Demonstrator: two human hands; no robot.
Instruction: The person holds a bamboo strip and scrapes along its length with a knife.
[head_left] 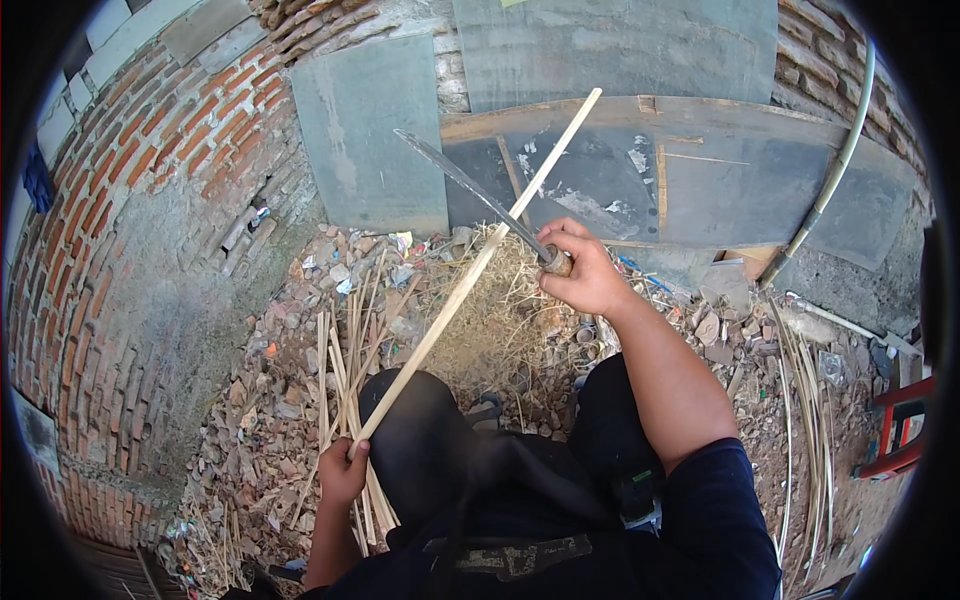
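A long pale strip of split bamboo (435, 327) slants from the lower left up to the right, across my left knee. My left hand (343, 474) pinches its lower end. In my right hand (585, 270) is a long knife (470, 185), gripped by its short wooden handle, the blade pointing up and left. The blade crosses the strip a little above its middle and appears to touch it there. Fine shavings (500, 325) lie on the ground beyond my knees.
A bundle of bamboo strips (340, 370) lies by my left leg, and thin strips (805, 430) lie at the right. Brick wall (110, 270) rises at the left. Grey panels (370, 135) lean at the back. A red frame (895, 430) stands far right. Rubble (250, 430) covers the ground.
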